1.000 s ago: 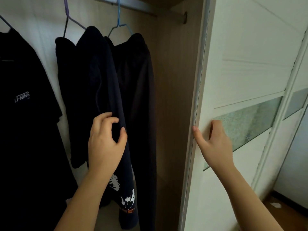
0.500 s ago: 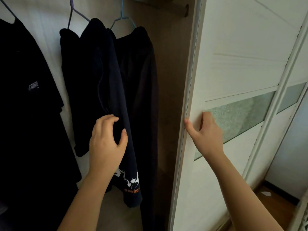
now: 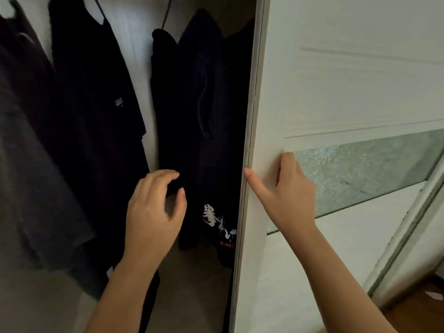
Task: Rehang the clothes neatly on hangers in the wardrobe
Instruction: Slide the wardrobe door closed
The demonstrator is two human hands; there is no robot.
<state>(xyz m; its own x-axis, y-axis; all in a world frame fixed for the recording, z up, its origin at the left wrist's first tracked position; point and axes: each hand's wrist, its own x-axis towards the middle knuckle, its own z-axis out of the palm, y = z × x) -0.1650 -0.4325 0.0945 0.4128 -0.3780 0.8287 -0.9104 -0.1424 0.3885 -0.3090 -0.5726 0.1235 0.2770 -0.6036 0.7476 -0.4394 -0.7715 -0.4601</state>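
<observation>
Grips door [image 3: 336, 80] with right hand [image 3: 288, 195]: thumb straight along its left edge, fingers bent against the ledge by the glass strip [image 3: 372, 169]. Holds left hand [image 3: 153, 212] before the printed garment [image 3: 192, 104], fingers loosely curled, thumb apart, pinching nothing. Leaves only a narrow gap between door's edge and that hand. Finds the garment on a hanger [image 3: 165, 13] at the wardrobe's right end, partly behind the door's edge (white print low down); shirt [image 3: 96, 104] further left, more room there. Has slid door left since a second ago, over the side wall and the rightmost cloth.
</observation>
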